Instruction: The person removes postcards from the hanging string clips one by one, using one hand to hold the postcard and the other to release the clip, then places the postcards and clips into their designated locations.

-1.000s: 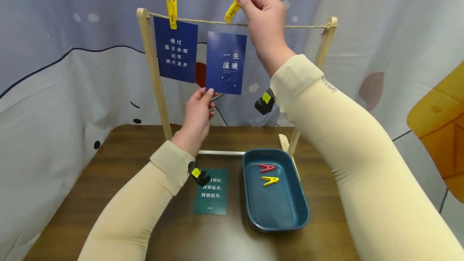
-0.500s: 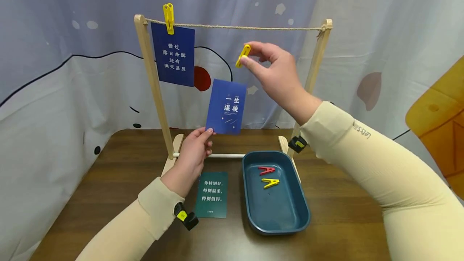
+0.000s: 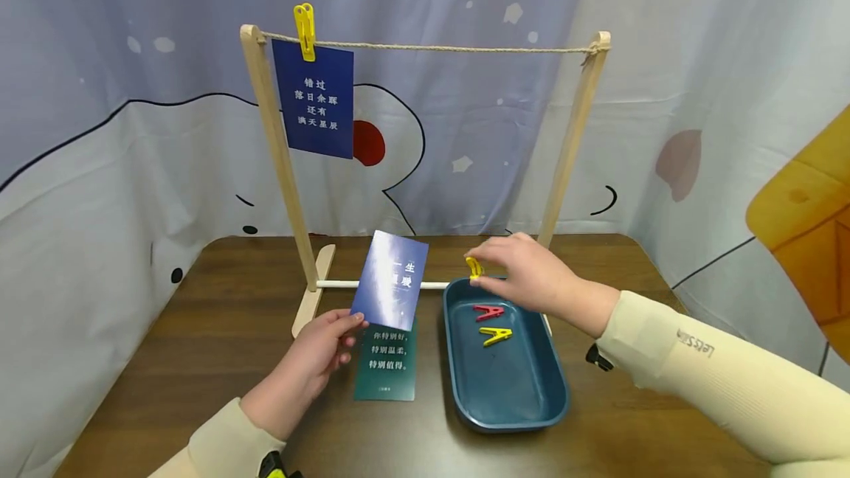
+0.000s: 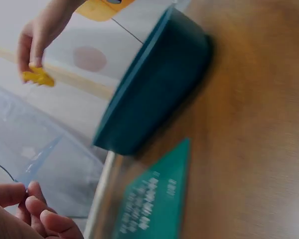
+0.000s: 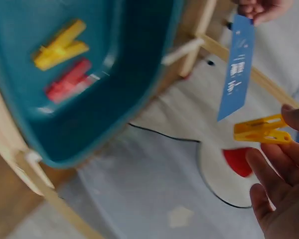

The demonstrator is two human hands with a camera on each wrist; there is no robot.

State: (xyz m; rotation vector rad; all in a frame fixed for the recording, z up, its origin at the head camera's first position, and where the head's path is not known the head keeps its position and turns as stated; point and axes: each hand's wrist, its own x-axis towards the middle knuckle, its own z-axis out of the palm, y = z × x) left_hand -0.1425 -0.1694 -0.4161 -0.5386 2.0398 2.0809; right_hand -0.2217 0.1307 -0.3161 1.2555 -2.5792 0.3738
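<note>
My left hand (image 3: 319,349) pinches a blue card (image 3: 388,286) by its lower left corner, tilted above the table and overlapping the top of a green card (image 3: 387,371) that lies flat. Between thumb and fingertips, my right hand (image 3: 531,271) pinches a yellow clothespin (image 5: 259,130) just above the far rim of a dark teal basin (image 3: 511,389). Inside the basin lie a red clothespin (image 3: 488,312) and another yellow clothespin (image 3: 495,335). A second blue card (image 3: 315,105) hangs from the rope (image 3: 438,47) by a yellow clothespin (image 3: 305,32).
A wooden frame (image 3: 282,161) with two upright posts carries the rope, and a white rod (image 3: 339,284) joins the posts low down. Behind it hangs a patterned curtain (image 3: 478,131). The brown table (image 3: 219,330) extends to the left of my left hand.
Both hands have come down from the rope, the left still holding the blue card and the right still holding the yellow clothespin. The hanging card stays in place.
</note>
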